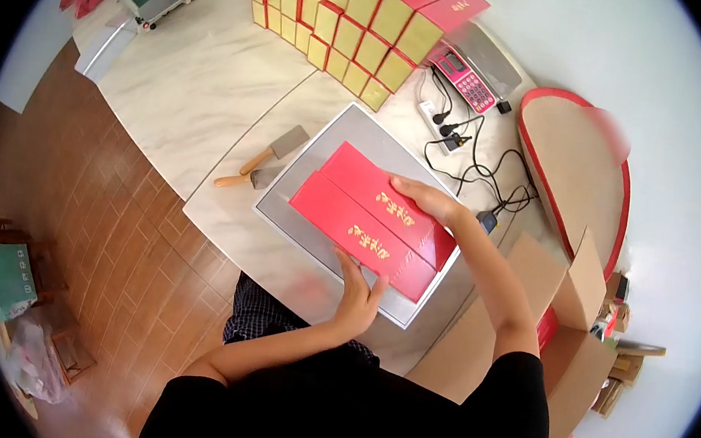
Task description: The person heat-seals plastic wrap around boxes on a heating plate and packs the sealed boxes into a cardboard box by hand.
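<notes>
Two long red gift boxes with gold lettering lie side by side on a grey tray with a white rim [287,205]. My left hand [355,293] grips the long side of the near red box [357,235], its fingers along the edge. Across from it, my right hand [426,199] holds the far red box [382,193] from its outer side, with the thumb and fingers partly hidden. The boxes touch along their length, and the far one sits slightly offset. Just left of the tray are two wooden-handled scrapers with flat blades [289,140] [264,177].
Stacked red boxes with gold ends [351,35] form a wall at the back. Behind them are a pink-keypad scale [467,83], a power strip [442,128] and tangled black cables [487,177]. An open cardboard carton [580,360] stands at my right, near a red-rimmed tan panel [576,164].
</notes>
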The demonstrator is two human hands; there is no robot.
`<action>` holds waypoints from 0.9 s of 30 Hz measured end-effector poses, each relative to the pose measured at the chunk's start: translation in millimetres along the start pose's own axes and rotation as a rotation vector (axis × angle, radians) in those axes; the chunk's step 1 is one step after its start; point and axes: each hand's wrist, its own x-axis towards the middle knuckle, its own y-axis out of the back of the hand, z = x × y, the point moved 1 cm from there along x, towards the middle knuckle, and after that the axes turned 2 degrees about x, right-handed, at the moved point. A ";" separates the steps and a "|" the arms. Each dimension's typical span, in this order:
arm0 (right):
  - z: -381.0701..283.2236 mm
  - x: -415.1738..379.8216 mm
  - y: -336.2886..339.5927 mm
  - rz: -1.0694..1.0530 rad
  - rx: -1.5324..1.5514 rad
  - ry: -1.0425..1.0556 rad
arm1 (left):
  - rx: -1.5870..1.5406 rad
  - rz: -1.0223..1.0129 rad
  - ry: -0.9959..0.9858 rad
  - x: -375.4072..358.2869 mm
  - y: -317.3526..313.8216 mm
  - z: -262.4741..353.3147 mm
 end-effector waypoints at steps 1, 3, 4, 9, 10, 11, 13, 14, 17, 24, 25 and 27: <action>5.2 5.3 7.0 0.036 -0.066 0.024 | -0.004 0.008 0.032 2.8 0.9 2.4; 11.9 15.1 18.1 0.120 -0.244 0.191 | 0.015 0.021 0.123 8.4 13.4 10.3; 11.7 13.3 18.4 0.196 -0.432 0.341 | 0.029 0.051 0.224 12.2 24.4 16.8; 31.8 -51.9 25.5 0.775 -0.181 0.700 | 0.082 0.296 0.006 57.6 115.0 33.8; 47.2 -64.5 24.5 0.911 -0.079 0.701 | -0.005 0.323 -0.070 71.6 130.9 40.8; 70.1 -68.3 26.3 1.002 0.046 0.693 | 0.029 0.298 -0.070 85.6 145.1 45.8; 119.2 -72.1 17.8 1.139 0.234 0.679 | 0.060 0.225 -0.084 108.7 160.3 56.9; 137.5 -70.1 4.8 1.188 0.291 0.672 | 0.057 0.130 -0.038 119.7 160.7 62.7; 166.7 -54.8 -34.5 1.243 0.464 0.633 | 0.068 -0.160 0.116 146.4 153.7 72.8; 142.4 -34.7 -61.7 1.138 0.671 0.700 | 0.100 -0.451 0.297 175.7 139.8 56.1; 134.0 -33.9 -64.8 1.152 0.672 0.695 | 0.111 -0.471 0.347 178.7 140.6 48.6; 131.8 -33.7 -65.0 1.136 0.664 0.692 | 0.132 -0.433 0.351 183.9 145.7 30.7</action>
